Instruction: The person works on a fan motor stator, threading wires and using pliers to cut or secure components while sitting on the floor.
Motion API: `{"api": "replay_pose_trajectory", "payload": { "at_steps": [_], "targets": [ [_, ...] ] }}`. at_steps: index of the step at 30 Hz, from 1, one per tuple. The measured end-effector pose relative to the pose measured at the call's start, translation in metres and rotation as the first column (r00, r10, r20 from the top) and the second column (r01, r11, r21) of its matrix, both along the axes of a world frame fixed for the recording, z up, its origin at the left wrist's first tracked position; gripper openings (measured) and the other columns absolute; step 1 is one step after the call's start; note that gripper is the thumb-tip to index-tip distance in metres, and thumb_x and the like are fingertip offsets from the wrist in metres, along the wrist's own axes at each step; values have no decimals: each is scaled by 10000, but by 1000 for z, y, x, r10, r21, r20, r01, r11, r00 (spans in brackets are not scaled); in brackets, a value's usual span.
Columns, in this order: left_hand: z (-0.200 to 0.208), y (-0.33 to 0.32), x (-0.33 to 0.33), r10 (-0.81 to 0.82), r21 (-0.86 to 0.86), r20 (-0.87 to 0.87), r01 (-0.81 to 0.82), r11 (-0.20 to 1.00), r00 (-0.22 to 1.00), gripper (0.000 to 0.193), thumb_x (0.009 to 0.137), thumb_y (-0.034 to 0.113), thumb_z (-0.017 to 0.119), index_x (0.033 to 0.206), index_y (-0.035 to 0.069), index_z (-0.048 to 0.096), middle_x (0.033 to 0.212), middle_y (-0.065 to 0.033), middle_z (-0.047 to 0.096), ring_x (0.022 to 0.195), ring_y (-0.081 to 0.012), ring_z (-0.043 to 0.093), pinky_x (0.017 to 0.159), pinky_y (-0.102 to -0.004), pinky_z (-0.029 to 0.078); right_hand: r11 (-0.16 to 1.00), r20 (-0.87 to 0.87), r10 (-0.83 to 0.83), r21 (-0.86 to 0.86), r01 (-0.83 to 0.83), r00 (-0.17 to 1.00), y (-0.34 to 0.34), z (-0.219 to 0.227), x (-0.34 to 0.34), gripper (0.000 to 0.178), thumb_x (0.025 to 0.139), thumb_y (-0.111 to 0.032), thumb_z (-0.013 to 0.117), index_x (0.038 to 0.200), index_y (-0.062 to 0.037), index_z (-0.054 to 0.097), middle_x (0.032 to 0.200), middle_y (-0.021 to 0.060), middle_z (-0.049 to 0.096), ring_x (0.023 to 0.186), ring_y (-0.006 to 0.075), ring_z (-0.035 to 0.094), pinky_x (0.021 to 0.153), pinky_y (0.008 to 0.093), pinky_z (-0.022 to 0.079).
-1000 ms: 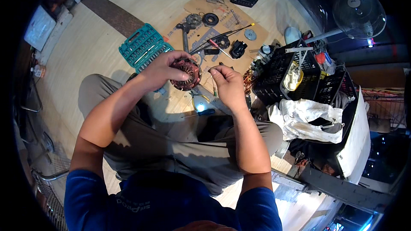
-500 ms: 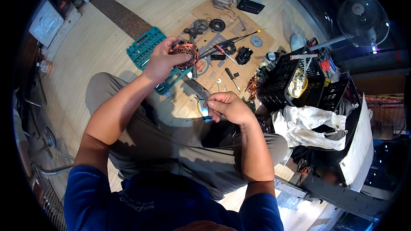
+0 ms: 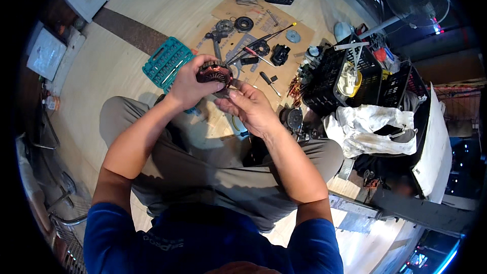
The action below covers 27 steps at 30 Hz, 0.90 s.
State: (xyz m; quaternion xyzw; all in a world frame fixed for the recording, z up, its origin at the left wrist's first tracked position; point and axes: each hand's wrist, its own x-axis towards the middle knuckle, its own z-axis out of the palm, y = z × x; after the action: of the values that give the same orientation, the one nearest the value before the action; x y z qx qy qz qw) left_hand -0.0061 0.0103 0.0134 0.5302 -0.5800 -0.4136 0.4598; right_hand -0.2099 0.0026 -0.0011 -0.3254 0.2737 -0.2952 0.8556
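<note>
Gripping copper-wound ring [image 3: 215, 73] in curled left hand [image 3: 188, 85], likely working it with half-curled right hand [image 3: 252, 108] (can't tell if holding anything), needing steadiness.

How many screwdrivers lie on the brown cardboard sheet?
2: a red-handled screwdriver near the middle, a black-handled screwdriver nearer the right hand; others may be hidden.

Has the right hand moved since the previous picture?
Yes: judged against the black screwdriver, the right hand has moved left and up the picture, toward the coil in the left hand.
</note>
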Motion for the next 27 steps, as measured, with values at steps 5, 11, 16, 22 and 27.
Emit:
{"api": "replay_pose_trajectory", "payload": {
  "at_steps": [5, 11, 16, 22, 27],
  "targets": [
    [-2, 1, 1, 27, 16, -24, -27, 1000, 999, 513, 672, 118, 798, 1118, 12, 568, 993, -60, 636, 912, -117, 602, 827, -257, 480, 999, -156, -4, 49, 12, 988, -3, 9, -6, 259, 922, -152, 615, 1144, -29, 567, 830, 14, 618, 668, 90, 596, 601, 231, 494],
    [3, 4, -1, -47, 24, 157, 44, 999, 986, 529, 661, 114, 807, 1121, 13, 568, 1002, -60, 637, 912, -115, 604, 834, -260, 481, 926, -497, -118, -368, -86, 860, -10, 3, -14, 98, 928, -87, 577, 884, 0, 590, 709, 9, 576, 603, 80, 521, 566, 224, 424],
    [5, 3, 2, -207, 176, -83, 219, 960, 975, 546, 671, 92, 784, 1149, -14, 541, 1014, -79, 640, 916, -144, 625, 857, -280, 482, 937, -510, -173, -350, -20, 842, -16, 0, -13, 145, 932, -98, 575, 837, 5, 610, 692, 0, 571, 623, 71, 517, 580, 216, 420],
    [2, -10, 9, -69, 172, -715, 271, 947, 696, 455, 731, 33, 665, 1158, -19, 514, 1026, -117, 637, 948, -232, 642, 880, -349, 514, 875, -610, -172, -455, -164, 773, -20, -8, -18, 119, 926, -101, 584, 961, -11, 654, 694, -20, 571, 630, 53, 478, 586, 204, 401],
    [12, -13, 15, 60, 180, -715, 101, 978, 697, 307, 800, 35, 638, 1084, -39, 549, 939, -114, 674, 829, -191, 672, 806, -309, 542, 815, -601, 225, -315, -486, 767, -8, 1, -19, 139, 936, -123, 579, 947, -1, 644, 697, -13, 593, 601, 56, 518, 554, 223, 438]
  ]
}}
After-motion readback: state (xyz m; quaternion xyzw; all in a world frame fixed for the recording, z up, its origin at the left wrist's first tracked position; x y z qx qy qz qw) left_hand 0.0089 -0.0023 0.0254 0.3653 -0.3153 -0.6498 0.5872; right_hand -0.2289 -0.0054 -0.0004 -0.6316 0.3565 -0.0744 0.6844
